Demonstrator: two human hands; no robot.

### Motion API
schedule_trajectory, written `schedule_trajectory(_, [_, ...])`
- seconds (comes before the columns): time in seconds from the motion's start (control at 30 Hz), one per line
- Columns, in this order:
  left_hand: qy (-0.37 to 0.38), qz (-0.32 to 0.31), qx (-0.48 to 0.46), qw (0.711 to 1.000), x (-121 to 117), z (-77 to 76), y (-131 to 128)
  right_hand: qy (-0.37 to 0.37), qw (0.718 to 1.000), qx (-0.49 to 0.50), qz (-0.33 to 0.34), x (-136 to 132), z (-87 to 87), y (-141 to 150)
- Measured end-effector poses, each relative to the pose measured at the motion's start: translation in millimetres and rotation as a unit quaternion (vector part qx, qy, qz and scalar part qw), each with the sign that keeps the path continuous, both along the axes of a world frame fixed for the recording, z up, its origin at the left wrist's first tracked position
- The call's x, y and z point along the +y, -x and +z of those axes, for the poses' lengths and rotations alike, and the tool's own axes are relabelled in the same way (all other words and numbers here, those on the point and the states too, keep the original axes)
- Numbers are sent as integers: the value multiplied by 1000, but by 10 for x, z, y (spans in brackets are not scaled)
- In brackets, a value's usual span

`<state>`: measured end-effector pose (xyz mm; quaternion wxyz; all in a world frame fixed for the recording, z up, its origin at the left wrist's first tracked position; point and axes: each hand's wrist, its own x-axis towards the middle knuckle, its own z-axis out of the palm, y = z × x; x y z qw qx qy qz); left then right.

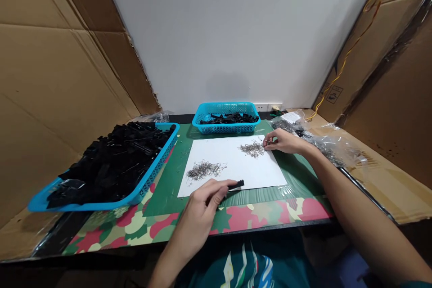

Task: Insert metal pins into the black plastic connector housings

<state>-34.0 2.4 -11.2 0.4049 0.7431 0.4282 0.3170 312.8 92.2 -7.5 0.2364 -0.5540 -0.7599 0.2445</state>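
My left hand [205, 204] is closed around a slim black plastic part [239, 185], held over the near edge of a white sheet [236, 168]. Most of that part is hidden by my fingers. At the sheet's far right, my right hand [283, 141] has thumb and fingertips pinched together beside a pile of tiny metal pieces [254, 149]; what they hold is too small to make out. A second, darker pile of tiny metal pieces [204, 169] lies on the left of the sheet, beyond my left hand.
A large blue basket [153, 180] heaped with black parts [114, 162] stands at left. Behind the sheet sits a smaller blue basket [226, 129] with more black parts. Clear plastic bags [332, 148] of small metal pieces lie at right. Cardboard walls [50, 63] flank the table.
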Motion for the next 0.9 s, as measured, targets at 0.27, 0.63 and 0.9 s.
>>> schedule_trajectory(0.27, [-22, -41, 81, 996, -57, 51, -17, 16, 1000, 18, 5, -16, -6, 37])
schedule_trajectory(0.63, [-62, -12, 64, 996, -58, -55, -20, -23, 999, 42, -27, -46, -28, 134])
schedule_trajectory(0.9, [-84, -6, 82, 993, -65, -53, -32, -65, 991, 102, -55, 5, -153, 201])
